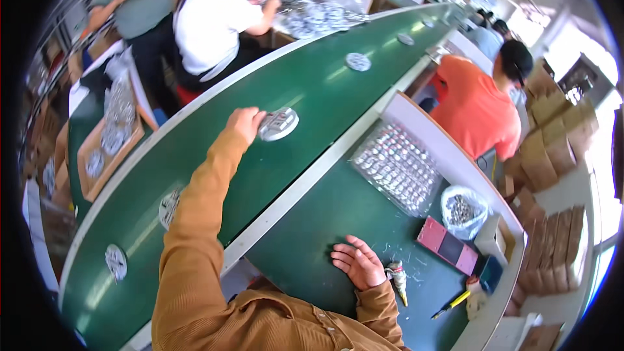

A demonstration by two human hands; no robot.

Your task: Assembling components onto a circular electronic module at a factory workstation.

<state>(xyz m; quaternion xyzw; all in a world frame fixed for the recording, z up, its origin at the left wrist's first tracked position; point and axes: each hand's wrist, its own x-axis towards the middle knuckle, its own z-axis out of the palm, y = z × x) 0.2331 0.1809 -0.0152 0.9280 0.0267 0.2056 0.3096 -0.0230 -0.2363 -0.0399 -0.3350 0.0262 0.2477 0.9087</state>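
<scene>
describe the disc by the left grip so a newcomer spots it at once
Find the green conveyor belt running diagonally through the picture. On it, just past the end of the brown sleeve, lies a round whitish disc. Unlike the other discs, it sits right at the left grip.

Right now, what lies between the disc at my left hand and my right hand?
In the head view: green conveyor belt, pale rail, then green tabletop.
</scene>
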